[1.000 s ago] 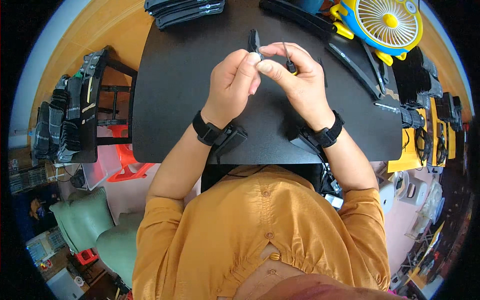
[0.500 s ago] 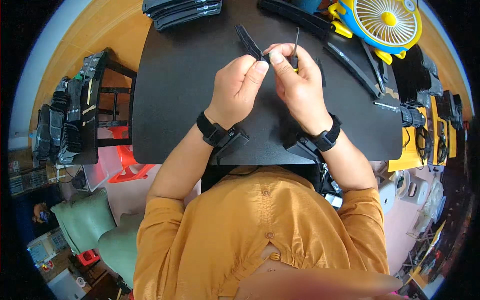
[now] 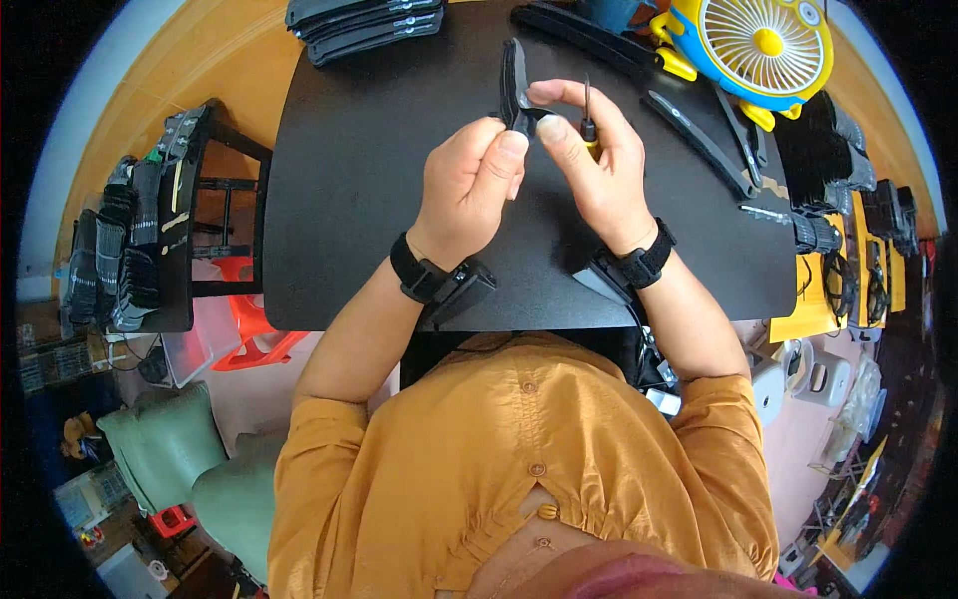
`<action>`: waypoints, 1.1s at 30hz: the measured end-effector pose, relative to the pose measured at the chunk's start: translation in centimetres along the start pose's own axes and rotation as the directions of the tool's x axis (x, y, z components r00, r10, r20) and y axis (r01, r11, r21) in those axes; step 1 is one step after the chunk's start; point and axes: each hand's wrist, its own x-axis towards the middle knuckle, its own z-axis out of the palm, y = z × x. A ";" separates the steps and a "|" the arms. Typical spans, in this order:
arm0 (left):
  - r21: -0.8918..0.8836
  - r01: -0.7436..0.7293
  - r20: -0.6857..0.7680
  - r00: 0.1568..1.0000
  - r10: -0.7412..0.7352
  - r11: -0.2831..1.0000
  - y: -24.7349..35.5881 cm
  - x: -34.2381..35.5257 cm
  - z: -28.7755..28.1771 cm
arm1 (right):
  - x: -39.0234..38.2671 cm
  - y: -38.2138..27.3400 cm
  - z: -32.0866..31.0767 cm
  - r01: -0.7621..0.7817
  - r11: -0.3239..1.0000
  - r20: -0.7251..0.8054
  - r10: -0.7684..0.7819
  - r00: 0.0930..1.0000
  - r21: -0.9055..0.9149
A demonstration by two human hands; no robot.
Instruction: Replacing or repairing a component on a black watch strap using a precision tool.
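Observation:
My left hand grips the lower part of a black folded strip, thumb pressed on its front. The strip looks like layered strap or fabric and stands nearly upright above the hand. A short dark flap sticks out of its right side. Close by is my right hand, with thumb and forefinger apart around that flap; the thumb tip is at its end. A thin pointed tool, like an awl or small screwdriver, is tucked in the same hand. Its black and yellow handle is mostly hidden by the fingers.
Black strips are stacked at the table's far left. A blue and yellow fan stands at the far right, with long black strips before it. More bundled strips lie on a stool to the left. The dark table spans the middle.
The black strip has turned from leaning left to nearly upright. My right forefinger and thumb have spread apart, and the flap between them shows more. The pointed tool stays in my right hand.

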 end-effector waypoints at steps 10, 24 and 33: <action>0.178 0.148 0.248 0.950 -0.190 0.973 0.8 0.4 -0.3 | 0.1 0.6 -0.9 -0.376 0.899 -0.093 0.404 0.910 0.226; -0.370 0.628 0.415 0.771 -0.483 0.685 0.0 1.2 -0.6 | -0.4 0.4 -0.1 -0.318 0.922 0.017 0.323 0.946 0.220; -0.206 0.607 0.374 0.774 -0.511 0.768 -0.8 1.1 0.0 | 0.2 0.3 -0.5 -0.376 0.911 0.140 0.355 0.924 0.168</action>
